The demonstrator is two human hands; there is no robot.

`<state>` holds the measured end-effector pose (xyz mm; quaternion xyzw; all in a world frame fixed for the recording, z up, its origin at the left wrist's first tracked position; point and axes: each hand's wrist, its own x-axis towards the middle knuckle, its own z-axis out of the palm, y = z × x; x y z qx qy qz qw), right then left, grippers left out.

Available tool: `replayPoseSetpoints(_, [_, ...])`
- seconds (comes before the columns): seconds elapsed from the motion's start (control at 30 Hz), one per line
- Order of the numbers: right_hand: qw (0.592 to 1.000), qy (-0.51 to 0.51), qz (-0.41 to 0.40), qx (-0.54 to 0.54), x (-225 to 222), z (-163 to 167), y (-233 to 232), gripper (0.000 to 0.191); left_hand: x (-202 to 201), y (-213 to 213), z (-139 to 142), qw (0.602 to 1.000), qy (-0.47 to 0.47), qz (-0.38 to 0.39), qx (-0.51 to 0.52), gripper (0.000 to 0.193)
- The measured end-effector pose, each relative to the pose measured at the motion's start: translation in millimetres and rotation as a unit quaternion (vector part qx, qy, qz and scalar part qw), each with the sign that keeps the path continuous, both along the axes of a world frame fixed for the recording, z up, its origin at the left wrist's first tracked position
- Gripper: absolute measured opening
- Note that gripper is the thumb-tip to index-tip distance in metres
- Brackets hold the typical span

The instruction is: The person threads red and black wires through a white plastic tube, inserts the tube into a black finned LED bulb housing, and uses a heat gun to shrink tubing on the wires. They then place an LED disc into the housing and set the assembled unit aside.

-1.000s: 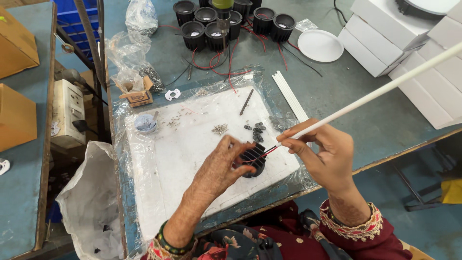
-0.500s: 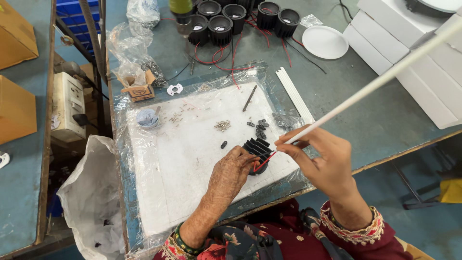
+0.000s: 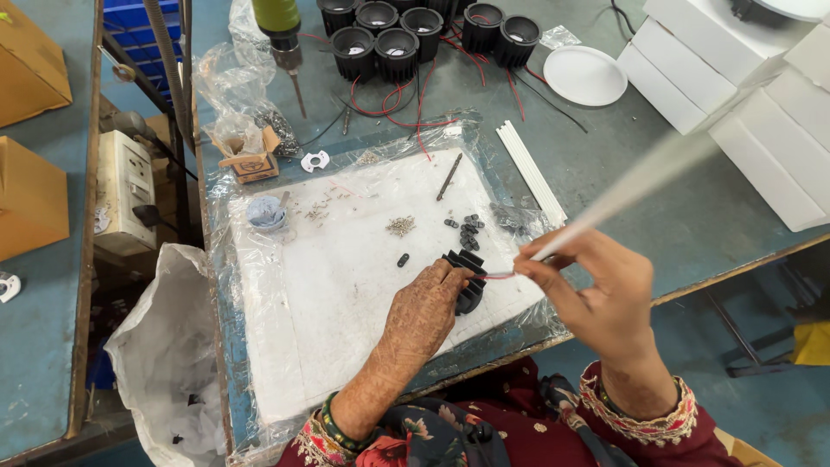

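Black finned housing (image 3: 468, 278) on white mat; white tube (image 3: 622, 195) raised, blurred

Grey-green counter (image 3: 657, 164), worn surface, front edge running toward 4 o'clock. White work mat (image 3: 346, 294) under clear plastic sheet at centre. At 12 o'clock: cluster of black round housings (image 3: 406, 35) with red wires (image 3: 389, 99). At 1 o'clock: white round disc (image 3: 585, 75). At 2 o'clock: stacked white boxes (image 3: 743, 112). Bundle of white tubes (image 3: 530, 169) along mat's right edge. At 10 o'clock: small open cardboard box (image 3: 249, 157), crumpled clear bags (image 3: 233, 86), white ring part (image 3: 316, 160).
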<state>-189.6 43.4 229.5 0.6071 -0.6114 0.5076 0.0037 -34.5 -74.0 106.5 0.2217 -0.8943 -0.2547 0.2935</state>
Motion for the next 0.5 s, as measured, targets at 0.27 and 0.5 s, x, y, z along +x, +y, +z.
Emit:
replayPoseSetpoints(0.27, [0.996,-0.077,0.049,0.023,-0.9,-15.6,-10.9,0.011,-2.6,-1.8,-4.3,1.000,-0.002,-0.002,0.022,0.020])
replayPoseSetpoints(0.5, [0.997,-0.015,0.043,0.063,1.5,-45.2,-24.4,0.014,-1.8,-2.7,-6.7,0.999,-0.036,0.000,0.021,0.020])
